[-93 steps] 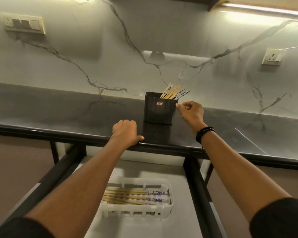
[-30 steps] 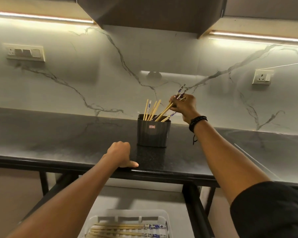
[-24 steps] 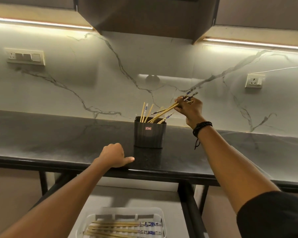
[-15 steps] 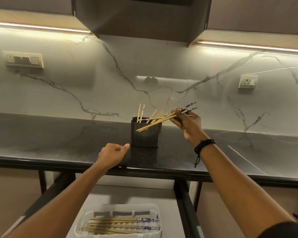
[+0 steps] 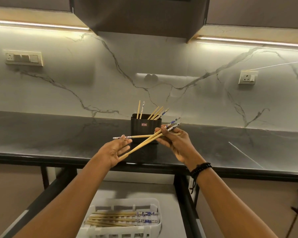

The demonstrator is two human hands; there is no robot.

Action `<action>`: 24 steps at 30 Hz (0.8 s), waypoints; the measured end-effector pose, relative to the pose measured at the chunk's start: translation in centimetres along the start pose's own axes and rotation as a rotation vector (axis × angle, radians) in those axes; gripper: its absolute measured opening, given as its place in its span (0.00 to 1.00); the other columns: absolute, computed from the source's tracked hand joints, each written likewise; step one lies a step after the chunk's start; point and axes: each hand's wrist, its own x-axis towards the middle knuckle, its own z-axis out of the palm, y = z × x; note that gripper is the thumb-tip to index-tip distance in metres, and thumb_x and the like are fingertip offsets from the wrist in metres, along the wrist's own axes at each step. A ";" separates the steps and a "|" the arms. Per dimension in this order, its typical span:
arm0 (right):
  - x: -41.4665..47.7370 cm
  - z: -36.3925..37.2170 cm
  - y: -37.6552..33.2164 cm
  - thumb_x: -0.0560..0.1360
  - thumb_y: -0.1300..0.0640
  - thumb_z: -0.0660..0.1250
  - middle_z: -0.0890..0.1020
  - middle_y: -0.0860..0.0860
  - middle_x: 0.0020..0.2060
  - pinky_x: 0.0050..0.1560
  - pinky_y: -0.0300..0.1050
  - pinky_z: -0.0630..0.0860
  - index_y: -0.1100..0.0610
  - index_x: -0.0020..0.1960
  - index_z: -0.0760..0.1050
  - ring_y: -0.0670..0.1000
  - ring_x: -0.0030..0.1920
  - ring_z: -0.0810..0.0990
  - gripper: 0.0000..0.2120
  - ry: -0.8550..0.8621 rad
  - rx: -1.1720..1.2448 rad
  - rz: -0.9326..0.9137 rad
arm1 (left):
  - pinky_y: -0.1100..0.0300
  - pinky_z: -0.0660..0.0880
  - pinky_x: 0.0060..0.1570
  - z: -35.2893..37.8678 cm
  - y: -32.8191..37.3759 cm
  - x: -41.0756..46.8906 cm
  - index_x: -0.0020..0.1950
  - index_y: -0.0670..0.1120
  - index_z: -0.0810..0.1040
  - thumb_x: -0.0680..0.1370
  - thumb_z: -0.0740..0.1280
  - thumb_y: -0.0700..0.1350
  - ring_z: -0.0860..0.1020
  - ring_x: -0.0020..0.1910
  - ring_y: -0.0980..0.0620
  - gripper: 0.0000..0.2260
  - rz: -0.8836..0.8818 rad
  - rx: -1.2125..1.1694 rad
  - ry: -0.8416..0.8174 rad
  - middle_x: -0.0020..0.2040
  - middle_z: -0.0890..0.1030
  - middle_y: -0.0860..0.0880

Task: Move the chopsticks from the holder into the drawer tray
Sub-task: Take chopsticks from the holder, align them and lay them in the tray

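While right hand (image 5: 176,142) pinched three chopsticks (image 5: 145,142) above counter (image 5: 58,134), left hand (image 5: 113,151) spread open, fingers touching their tips. More stood in holder (image 5: 145,128); others lay in drawer tray (image 5: 155,225) below.

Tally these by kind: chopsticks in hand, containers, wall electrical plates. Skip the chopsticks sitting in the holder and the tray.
Held chopsticks: 3
Black holder: 1
White drawer tray: 1
Wall socket plates: 2
Total: 7
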 end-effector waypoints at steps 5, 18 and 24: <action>-0.6 -0.6 0.9 0.78 0.62 0.67 0.84 0.62 0.53 0.48 0.50 0.84 0.67 0.60 0.76 0.57 0.50 0.86 0.13 -0.021 0.015 0.049 | 0.49 0.79 0.49 -0.9 -0.8 -0.4 0.51 0.42 0.79 0.80 0.64 0.41 0.82 0.54 0.46 0.05 0.112 -0.328 0.038 0.51 0.84 0.42; -1.8 -0.2 3.0 0.76 0.62 0.69 0.86 0.61 0.49 0.48 0.48 0.84 0.65 0.57 0.78 0.57 0.50 0.86 0.11 -0.146 -0.427 0.121 | 0.65 0.78 0.32 -2.8 -2.1 -3.5 0.61 0.48 0.76 0.82 0.58 0.44 0.76 0.33 0.55 0.10 0.687 0.185 0.084 0.44 0.75 0.46; -2.2 1.8 3.8 0.76 0.62 0.69 0.86 0.59 0.48 0.46 0.46 0.84 0.64 0.57 0.78 0.56 0.49 0.86 0.11 -0.220 -0.511 0.094 | 0.67 0.75 0.40 -0.8 -4.5 -3.4 0.69 0.48 0.71 0.82 0.58 0.38 0.74 0.44 0.55 0.16 0.597 0.486 -0.042 0.54 0.73 0.47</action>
